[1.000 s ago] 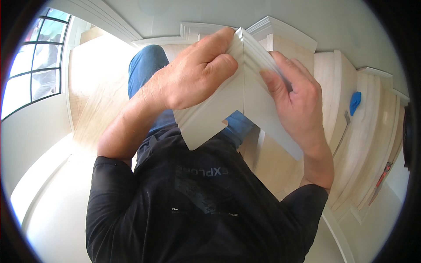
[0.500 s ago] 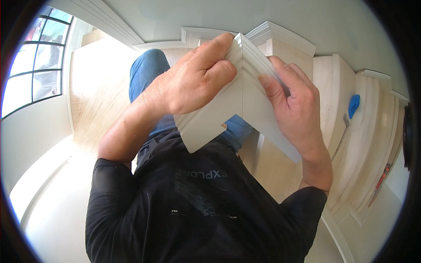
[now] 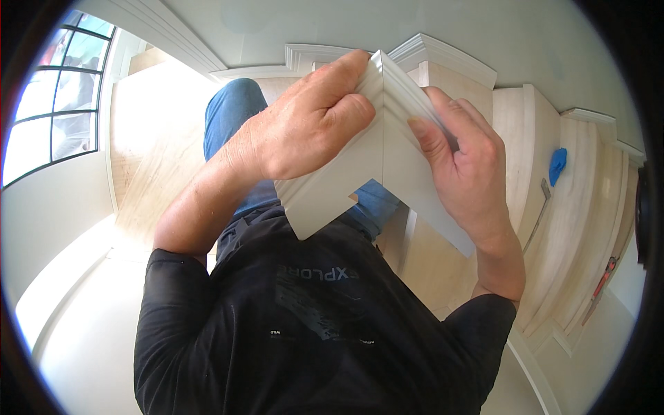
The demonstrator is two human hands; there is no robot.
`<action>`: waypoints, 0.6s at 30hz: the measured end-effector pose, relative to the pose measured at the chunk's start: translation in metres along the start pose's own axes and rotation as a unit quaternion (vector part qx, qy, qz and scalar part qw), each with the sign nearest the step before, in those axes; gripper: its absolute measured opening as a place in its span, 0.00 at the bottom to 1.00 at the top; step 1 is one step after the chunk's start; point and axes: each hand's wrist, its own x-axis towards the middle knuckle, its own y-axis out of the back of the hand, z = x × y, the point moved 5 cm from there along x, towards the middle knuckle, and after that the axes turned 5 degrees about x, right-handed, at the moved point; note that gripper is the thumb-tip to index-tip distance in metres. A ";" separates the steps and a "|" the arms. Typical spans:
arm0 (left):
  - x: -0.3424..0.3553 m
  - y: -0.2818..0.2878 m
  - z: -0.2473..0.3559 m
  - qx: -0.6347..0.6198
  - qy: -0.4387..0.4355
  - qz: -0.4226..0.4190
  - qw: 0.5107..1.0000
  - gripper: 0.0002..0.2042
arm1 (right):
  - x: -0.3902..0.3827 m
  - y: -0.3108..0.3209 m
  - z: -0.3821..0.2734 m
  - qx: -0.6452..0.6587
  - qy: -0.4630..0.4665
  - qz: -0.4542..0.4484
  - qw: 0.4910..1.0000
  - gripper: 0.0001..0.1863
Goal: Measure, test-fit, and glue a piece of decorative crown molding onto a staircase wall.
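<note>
Two white pieces of skirting board meet edge to edge along a straight seam in front of my chest, forming a peaked corner with a ridged profile at the top. My left hand (image 3: 308, 121) is closed round the ridged edge of the left skirting piece (image 3: 321, 197), its thumb near the seam. My right hand (image 3: 470, 162) grips the right skirting piece (image 3: 408, 166) by its upper edge, thumb on the front face. The left piece has a small notch at its lower inner edge. Fingers behind both pieces are hidden.
Pale stone stairs (image 3: 508, 138) run down the right side, with stepped skirting (image 3: 443, 59) along the wall. A blue crumpled item (image 3: 558, 166), a metal square-like tool (image 3: 543, 200) and a red-handled tool (image 3: 609, 270) lie on the treads. A black-framed window (image 3: 59, 97) is at left.
</note>
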 end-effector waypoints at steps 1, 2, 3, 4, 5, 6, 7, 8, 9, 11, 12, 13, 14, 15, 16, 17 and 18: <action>-0.001 0.000 0.001 0.006 0.002 0.006 1.000 0.26 | 0.000 0.000 0.000 -0.001 0.001 0.000 1.000 0.19; -0.001 0.000 0.002 0.006 0.002 0.007 1.000 0.26 | 0.000 0.000 -0.001 -0.002 0.002 0.000 1.000 0.19; -0.002 0.000 0.003 0.008 0.007 0.007 1.000 0.26 | 0.000 0.000 -0.002 -0.003 0.004 0.001 1.000 0.19; -0.002 0.001 0.003 0.009 0.012 0.007 1.000 0.25 | 0.000 0.000 -0.003 -0.004 0.006 0.002 1.000 0.19; -0.003 0.002 0.004 0.009 0.012 0.008 1.000 0.25 | -0.001 0.001 -0.004 -0.004 0.007 0.002 1.000 0.19; -0.003 0.002 0.005 0.013 0.011 -0.001 1.000 0.25 | -0.001 0.001 -0.004 -0.006 0.000 -0.002 1.000 0.19; -0.003 0.001 0.006 0.017 0.011 -0.010 1.000 0.25 | -0.001 0.001 -0.004 -0.008 -0.006 -0.005 1.000 0.18; -0.003 0.001 0.006 0.017 0.011 -0.010 1.000 0.25 | -0.001 0.001 -0.004 -0.008 -0.006 -0.005 1.000 0.18; -0.003 0.001 0.006 0.021 0.010 -0.005 1.000 0.25 | -0.001 0.001 -0.004 -0.007 -0.002 -0.001 1.000 0.18; -0.004 0.000 0.004 0.025 0.009 0.000 1.000 0.25 | -0.002 0.000 -0.004 -0.006 0.002 0.003 1.000 0.18; -0.003 -0.001 0.003 0.019 0.005 0.003 1.000 0.25 | -0.002 0.000 -0.004 -0.003 0.000 0.002 1.000 0.18; -0.003 -0.001 0.003 0.013 0.001 0.006 1.000 0.24 | -0.002 0.000 -0.003 0.001 -0.003 0.001 1.000 0.18; -0.003 -0.001 0.002 0.013 0.001 0.006 1.000 0.24 | -0.002 0.000 -0.003 0.001 -0.003 0.001 1.000 0.18; -0.003 -0.001 0.002 0.006 -0.003 0.006 1.000 0.24 | -0.002 0.000 -0.003 0.000 -0.003 0.001 1.000 0.19; -0.003 -0.001 0.002 0.000 -0.006 0.007 1.000 0.24 | -0.002 -0.001 -0.003 -0.001 -0.002 0.000 1.000 0.19; -0.003 -0.001 0.002 0.000 -0.005 0.007 1.000 0.24 | -0.002 -0.001 -0.003 -0.001 -0.002 -0.001 1.000 0.19; -0.003 -0.001 0.001 0.004 -0.003 0.007 1.000 0.24 | -0.002 -0.001 -0.002 0.000 -0.002 0.001 1.000 0.19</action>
